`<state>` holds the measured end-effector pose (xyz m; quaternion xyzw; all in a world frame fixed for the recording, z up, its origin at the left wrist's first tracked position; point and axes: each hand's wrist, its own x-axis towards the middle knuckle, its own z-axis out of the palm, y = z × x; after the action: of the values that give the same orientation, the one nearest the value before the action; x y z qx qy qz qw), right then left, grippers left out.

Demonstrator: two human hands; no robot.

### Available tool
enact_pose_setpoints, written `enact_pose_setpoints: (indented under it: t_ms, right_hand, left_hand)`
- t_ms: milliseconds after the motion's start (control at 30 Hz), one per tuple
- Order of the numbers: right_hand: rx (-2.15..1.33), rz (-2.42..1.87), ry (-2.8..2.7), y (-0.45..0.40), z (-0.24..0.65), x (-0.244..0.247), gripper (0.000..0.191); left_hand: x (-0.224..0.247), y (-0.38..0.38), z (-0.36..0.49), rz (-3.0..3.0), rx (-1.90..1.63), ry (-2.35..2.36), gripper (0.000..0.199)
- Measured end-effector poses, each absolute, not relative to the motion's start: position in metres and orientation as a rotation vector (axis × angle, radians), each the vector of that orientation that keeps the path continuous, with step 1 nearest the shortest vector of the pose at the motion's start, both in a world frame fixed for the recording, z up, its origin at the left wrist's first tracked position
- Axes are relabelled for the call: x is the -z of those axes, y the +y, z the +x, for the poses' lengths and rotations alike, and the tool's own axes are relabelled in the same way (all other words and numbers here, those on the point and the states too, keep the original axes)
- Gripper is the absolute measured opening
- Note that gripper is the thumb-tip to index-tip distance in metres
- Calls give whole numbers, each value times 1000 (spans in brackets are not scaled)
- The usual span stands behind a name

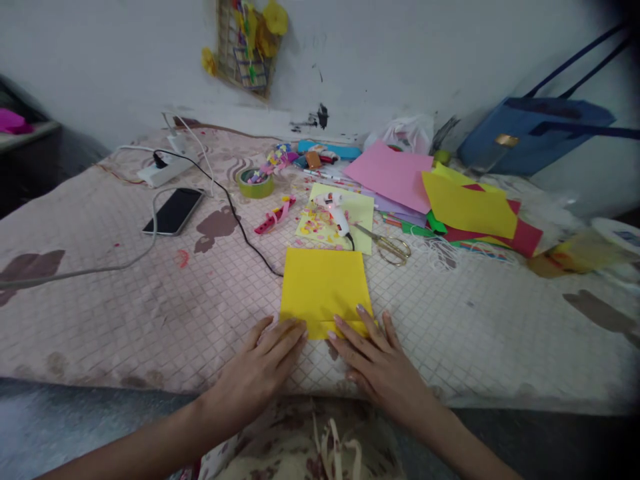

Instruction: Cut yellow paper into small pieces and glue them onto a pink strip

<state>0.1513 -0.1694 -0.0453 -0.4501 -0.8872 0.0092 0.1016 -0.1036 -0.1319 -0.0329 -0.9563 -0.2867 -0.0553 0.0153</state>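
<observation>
A yellow sheet of paper (325, 283) lies flat near the front of the cloth-covered table, with a narrow folded strip along its near edge. My left hand (265, 360) rests its outstretched fingers on the near left corner of the sheet. On the near right part, over the folded strip, my right hand (380, 360) lies with its fingers spread. Just beyond the sheet, a white glue gun (337, 217) sits on a pale yellow sheet (364, 213) scattered with small paper bits. Gold-handled scissors (390, 247) lie to its right.
Coloured papers (395, 177) are piled at the back right, near white string (440, 253) and a blue bag (540, 133). At left are a phone (175, 211), a power strip (167, 171) and a roll of tape (256, 187). A black cord (235, 213) runs to the sheet.
</observation>
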Motion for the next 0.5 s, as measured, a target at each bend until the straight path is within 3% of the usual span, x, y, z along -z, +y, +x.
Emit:
enact_pose_setpoints:
  t_ms: [500]
  right_hand:
    - [-48, -1582, -2477, -198, 182, 56, 53]
  left_hand:
    - [43, -133, -134, -2982, 284, -970, 56]
